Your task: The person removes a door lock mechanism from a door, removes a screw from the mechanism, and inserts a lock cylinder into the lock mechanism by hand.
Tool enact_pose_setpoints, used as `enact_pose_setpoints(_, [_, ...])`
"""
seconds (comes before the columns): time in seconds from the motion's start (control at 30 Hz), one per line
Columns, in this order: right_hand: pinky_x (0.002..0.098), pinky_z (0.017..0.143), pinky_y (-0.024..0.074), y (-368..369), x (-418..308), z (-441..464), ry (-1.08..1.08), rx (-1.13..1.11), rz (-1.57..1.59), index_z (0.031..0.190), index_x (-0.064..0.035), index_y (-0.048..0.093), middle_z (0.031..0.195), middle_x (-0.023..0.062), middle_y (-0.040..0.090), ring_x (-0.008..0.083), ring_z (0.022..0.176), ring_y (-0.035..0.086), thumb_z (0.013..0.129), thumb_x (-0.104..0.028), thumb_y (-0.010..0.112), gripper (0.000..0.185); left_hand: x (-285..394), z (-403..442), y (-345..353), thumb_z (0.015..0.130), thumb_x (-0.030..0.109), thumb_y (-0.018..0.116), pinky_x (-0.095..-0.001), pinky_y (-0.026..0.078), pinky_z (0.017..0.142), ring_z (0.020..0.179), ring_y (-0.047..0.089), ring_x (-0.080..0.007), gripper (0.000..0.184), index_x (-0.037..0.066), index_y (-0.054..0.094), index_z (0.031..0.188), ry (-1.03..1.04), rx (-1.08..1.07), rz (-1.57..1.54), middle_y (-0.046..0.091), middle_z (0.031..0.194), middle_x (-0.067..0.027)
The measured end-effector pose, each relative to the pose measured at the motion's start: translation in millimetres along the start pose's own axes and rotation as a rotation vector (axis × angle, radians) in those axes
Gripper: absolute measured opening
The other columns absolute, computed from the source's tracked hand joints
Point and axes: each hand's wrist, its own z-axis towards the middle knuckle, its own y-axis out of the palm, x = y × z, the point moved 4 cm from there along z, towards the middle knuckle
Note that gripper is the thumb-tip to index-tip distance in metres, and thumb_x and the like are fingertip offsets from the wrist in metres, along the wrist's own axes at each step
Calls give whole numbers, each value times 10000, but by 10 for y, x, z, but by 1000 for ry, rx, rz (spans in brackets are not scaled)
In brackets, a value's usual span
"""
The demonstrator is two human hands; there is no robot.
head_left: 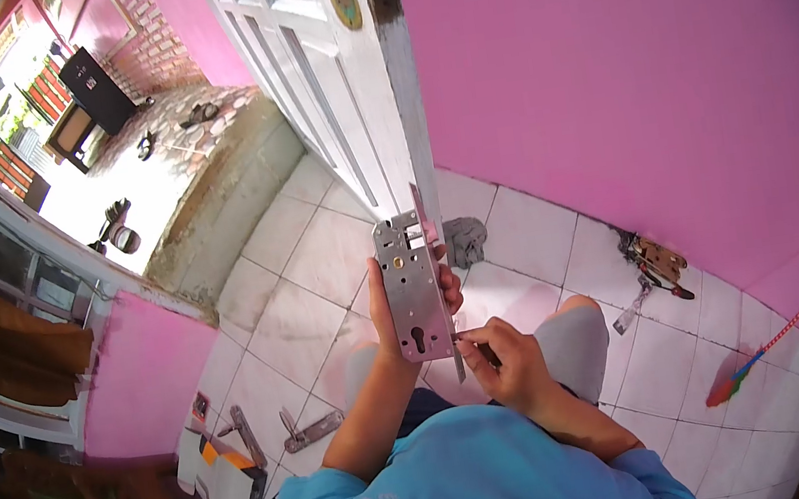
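A silver metal lock body point(418, 297) with a long narrow faceplate is held upright in front of the white door's edge. My left hand point(390, 316) is wrapped round it, thumb along its left side and fingertips showing past the faceplate on the right. Near the lower end of the faceplate, my right hand point(507, 358) has its thumb and index finger pinched together at the plate's edge; whatever lies between them is too small to make out. The white door point(381, 110) stands open, with a lock cutout in its edge at the top.
Door handle plates point(314, 430) and an orange-and-black box point(225, 454) lie on the tiles at the lower left. A grey cloth point(465, 241) sits beside the door. Tools point(659, 266) lie by the pink wall, with a colourful duster point(737, 381) further right.
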Motion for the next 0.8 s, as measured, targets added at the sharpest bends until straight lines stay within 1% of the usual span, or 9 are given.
enact_pose_setpoints(0.2, [319,526,473,-6,31,36,35,-46,31,985,-52,658,741,74,587,202,560,599,882,-123,689,128,7,7,-6,961,660,330,-331,463,622,714,540,-226,746,12,492,1292,19,53,14,580,849,-126])
enact_pose_setpoints(0.3, [322,543,478,-10,93,71,53,-104,52,959,-56,651,751,75,592,214,574,604,886,-136,684,113,13,26,-53,961,661,327,-331,465,622,732,543,-212,750,20,479,1320,41,53,30,579,901,-106])
enact_pose_setpoints(0.37, [328,549,478,-41,106,98,65,-121,66,949,-57,647,758,77,596,220,581,606,889,-139,680,107,1,42,-120,958,671,324,-327,465,623,765,544,-203,763,37,463,1359,6,-36,90,570,987,-72])
enact_pose_setpoints(0.47, [341,555,474,-56,148,135,92,-157,67,947,-61,645,771,80,604,230,591,603,891,-142,678,104,12,53,8,956,680,319,-328,465,632,775,545,-201,772,39,460,1361,9,50,42,570,984,-64])
enact_pose_setpoints(0.5, [342,552,471,-73,137,165,76,-152,76,949,-61,645,768,81,603,232,587,600,889,-145,683,110,23,52,40,949,696,317,-326,461,636,755,546,-202,786,25,477,1328,8,111,40,578,901,-88])
enact_pose_setpoints(0.53, [342,550,468,-94,117,170,65,-149,83,951,-60,645,766,81,602,233,583,597,888,-148,688,116,28,49,-16,949,696,317,-326,461,636,755,546,-202,786,25,477,1328,-1,149,26,578,901,-88])
enact_pose_setpoints(0.6, [322,515,426,-140,100,208,149,-177,117,967,-60,641,692,79,565,184,527,533,887,-141,700,128,67,83,-42,911,768,285,-326,471,710,779,565,-224,916,-29,483,1318,10,0,129,599,922,-115])
enact_pose_setpoints(0.67, [308,507,406,-137,129,207,176,-201,153,978,-64,640,667,67,552,155,512,499,881,-132,708,137,60,93,-21,905,777,287,-324,467,700,774,562,-218,925,-30,482,1314,3,-12,100,598,915,-115])
enact_pose_setpoints(0.8, [310,506,423,-93,178,215,178,-247,176,983,-71,641,694,56,578,158,515,525,873,-122,717,143,76,83,14,890,797,291,-323,456,672,754,553,-208,943,-30,480,1303,-7,-21,85,595,897,-111])
